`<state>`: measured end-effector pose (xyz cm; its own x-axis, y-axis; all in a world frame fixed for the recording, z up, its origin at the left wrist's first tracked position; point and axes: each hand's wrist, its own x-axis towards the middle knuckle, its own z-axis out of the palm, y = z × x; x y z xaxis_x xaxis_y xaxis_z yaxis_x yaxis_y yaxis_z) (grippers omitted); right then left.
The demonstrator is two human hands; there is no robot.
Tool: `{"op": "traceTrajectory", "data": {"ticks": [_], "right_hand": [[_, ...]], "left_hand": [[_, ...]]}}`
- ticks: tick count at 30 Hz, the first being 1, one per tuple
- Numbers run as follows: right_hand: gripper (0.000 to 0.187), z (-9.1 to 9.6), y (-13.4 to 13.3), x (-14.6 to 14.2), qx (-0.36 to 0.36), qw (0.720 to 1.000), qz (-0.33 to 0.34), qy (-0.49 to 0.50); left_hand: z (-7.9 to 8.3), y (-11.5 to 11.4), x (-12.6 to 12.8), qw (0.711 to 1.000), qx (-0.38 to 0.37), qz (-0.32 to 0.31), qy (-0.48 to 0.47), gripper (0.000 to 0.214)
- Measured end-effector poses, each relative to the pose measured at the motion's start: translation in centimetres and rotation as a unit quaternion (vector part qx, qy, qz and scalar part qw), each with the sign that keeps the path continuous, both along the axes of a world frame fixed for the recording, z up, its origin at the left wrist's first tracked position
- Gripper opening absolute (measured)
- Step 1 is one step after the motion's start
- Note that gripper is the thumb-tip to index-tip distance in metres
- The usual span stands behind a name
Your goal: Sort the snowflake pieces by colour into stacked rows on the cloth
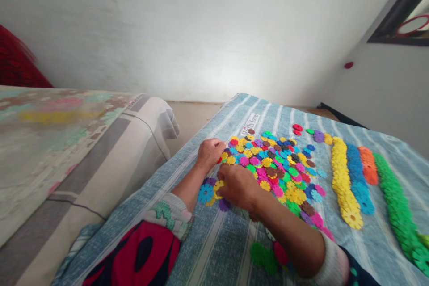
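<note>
A dense heap of loose multicoloured plastic snowflake discs (271,165) lies on a blue-striped cloth (214,250). My left hand (210,153) rests curled at the heap's left edge, and its fingers hide whatever they may hold. My right hand (237,186) reaches across, its fingertips closed on yellow discs (219,186). A blue disc (205,193) lies just beyond my left wrist. To the right stand long linked rows of yellow (343,183), blue (358,178), orange (368,165) and green (395,210) discs.
Green discs (263,257) and a red disc (280,252) lie below my right forearm. A "With love" label (250,124) marks the cloth's far end. A patterned bedspread (56,152) lies to the left, with a white wall behind and a dark-framed mirror (402,13) at upper right.
</note>
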<state>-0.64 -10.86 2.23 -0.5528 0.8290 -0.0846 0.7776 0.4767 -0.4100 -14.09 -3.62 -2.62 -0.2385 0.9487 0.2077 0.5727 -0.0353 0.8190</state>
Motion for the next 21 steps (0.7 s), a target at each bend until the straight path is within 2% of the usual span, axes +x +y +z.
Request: {"op": "traceTrajectory", "data": {"ticks": [4, 6, 11, 21], "right_hand": [[0.021, 0.5, -1.2, -1.0, 0.044, 0.997, -0.008, -0.063], [0.024, 0.7, -1.4, -1.2, 0.041, 0.996, -0.024, -0.072], [0.023, 0.7, -1.3, -0.9, 0.005, 0.997, -0.062, -0.049], [0.008, 0.4, -1.4, -0.2, -0.013, 0.997, -0.067, 0.032]], "left_hand": [[0.0, 0.0, -0.1, 1.0, -0.003, 0.002, -0.004, 0.036], [0.1, 0.0, -0.1, 1.0, -0.002, 0.001, 0.0, 0.036], [0.1, 0.0, -0.1, 1.0, 0.005, -0.001, 0.012, 0.037], [-0.1, 0.1, -0.2, 1.0, 0.012, 0.002, 0.007, 0.038]]}}
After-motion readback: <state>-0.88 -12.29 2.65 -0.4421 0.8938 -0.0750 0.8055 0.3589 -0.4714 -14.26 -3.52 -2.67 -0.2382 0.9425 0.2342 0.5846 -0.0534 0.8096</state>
